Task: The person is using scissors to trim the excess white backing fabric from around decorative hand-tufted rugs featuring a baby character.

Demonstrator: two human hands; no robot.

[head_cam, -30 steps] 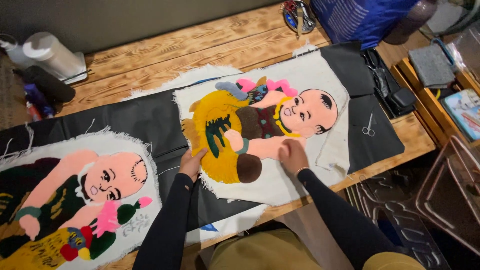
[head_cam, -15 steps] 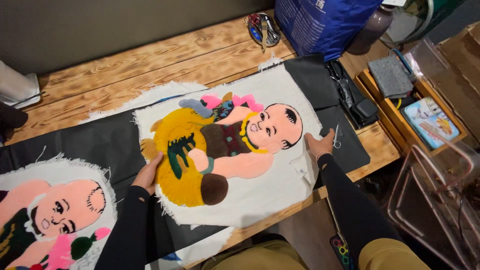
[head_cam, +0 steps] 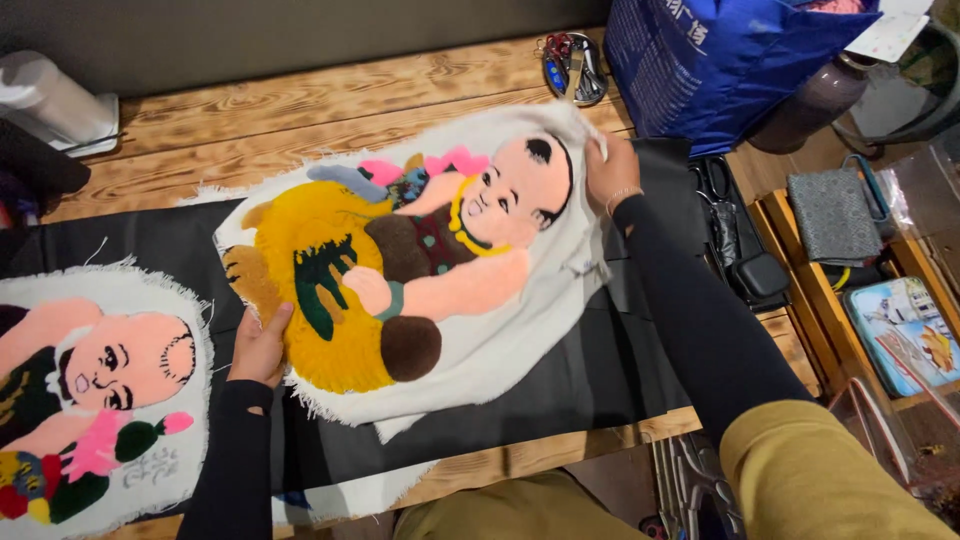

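Nearest the camera, the person's knees in mustard-yellow trousers (head_cam: 520, 505) show below the edge of the wooden table (head_cam: 300, 110). The left hand (head_cam: 258, 348), in a black sleeve, grips the lower left edge of the tufted rug (head_cam: 400, 270), thumb over the yellow pile and fingers tucked beneath the frayed white backing. This rug, showing a pink-skinned child against a yellow animal, lies tilted across a black cloth (head_cam: 600, 370) spread over the table, roughly in the middle of the view. The right hand (head_cam: 612, 170) pinches the rug's upper right corner beside the child's head, fingers closed on the white fabric, which is lifted and folded there. To the left, a second rug (head_cam: 95, 390) with a similar child figure lies flat, apart from the first. Farther back stand a blue bag (head_cam: 720, 60), a small dish of tools (head_cam: 570, 65) and a grey cylinder (head_cam: 50, 95); to the right sits a wooden tray (head_cam: 790, 250) holding a grey pouch (head_cam: 835, 215).
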